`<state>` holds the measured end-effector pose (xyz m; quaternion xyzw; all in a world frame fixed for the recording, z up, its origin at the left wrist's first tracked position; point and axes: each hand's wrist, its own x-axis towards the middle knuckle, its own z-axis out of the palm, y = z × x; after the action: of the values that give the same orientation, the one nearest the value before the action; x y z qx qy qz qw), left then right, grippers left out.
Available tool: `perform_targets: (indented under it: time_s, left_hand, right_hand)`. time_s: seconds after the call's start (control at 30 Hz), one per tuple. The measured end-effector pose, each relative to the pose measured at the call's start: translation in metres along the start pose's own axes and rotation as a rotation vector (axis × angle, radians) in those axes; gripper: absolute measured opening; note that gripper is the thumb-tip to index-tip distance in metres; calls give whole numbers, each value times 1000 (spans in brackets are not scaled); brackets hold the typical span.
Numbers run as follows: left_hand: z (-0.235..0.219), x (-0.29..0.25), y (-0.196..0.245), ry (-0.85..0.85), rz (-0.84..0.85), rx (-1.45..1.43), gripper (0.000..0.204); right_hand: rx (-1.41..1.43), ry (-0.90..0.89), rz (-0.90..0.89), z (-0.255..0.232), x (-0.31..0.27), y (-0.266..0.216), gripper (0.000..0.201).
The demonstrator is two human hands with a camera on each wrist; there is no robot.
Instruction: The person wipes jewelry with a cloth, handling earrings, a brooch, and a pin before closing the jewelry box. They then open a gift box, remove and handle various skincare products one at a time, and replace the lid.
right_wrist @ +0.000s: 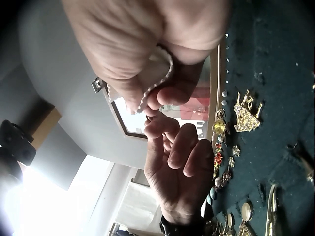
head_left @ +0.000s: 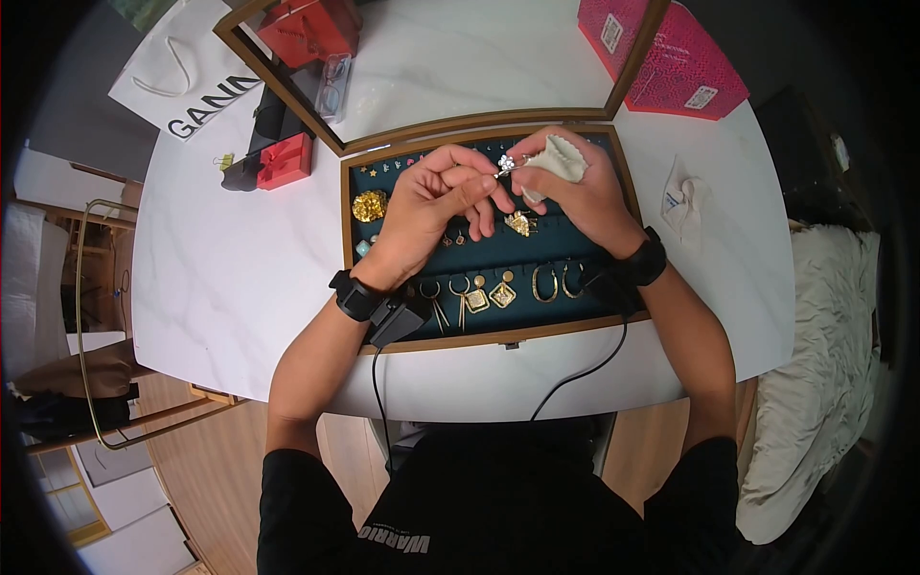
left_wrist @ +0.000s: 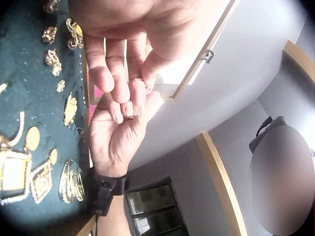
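Observation:
Above an open wooden jewelry box [head_left: 575,330], both hands meet at a small sparkling silver jewelry piece [head_left: 507,164]. My left hand [head_left: 426,206] pinches it between thumb and forefinger, the other fingers loosely bent. In my right hand [head_left: 602,203] is a white cloth [head_left: 563,159] with a zigzag edge, gripped by thumb and fingers close against the piece. In the right wrist view the cloth [right_wrist: 156,73] partly hides the fingertips. Below the hands, a gold brooch [head_left: 520,223] lies on the dark green lining. Gold hoop earrings [head_left: 544,284] and square drop earrings [head_left: 477,295] fill the front row.
The box's glass lid [head_left: 479,119] stands raised at the back. A round gold ornament [head_left: 370,205] sits at the box's left. Left of it are a red gift box [head_left: 285,163] and a white paper bag [head_left: 182,57]. Rightward are a pink bag [head_left: 685,72] and a crumpled white cloth [head_left: 685,203].

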<state>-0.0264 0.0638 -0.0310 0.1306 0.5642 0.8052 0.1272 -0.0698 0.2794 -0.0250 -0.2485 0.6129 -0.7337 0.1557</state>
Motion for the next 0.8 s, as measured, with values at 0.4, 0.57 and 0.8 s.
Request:
perform_targets:
  time_s: [0.4, 0.57, 0.8]
  left_hand:
    - [3, 0, 9, 15, 19, 200, 17]
    - [20, 2, 23, 107, 84, 633, 19]
    - [20, 28, 45, 63, -34, 797, 21]
  right_hand:
    - [6, 84, -25, 4, 1, 3, 15]
    - [5, 88, -44, 2, 3, 10, 16]
    - [-4, 243, 9, 1, 0, 1, 19]
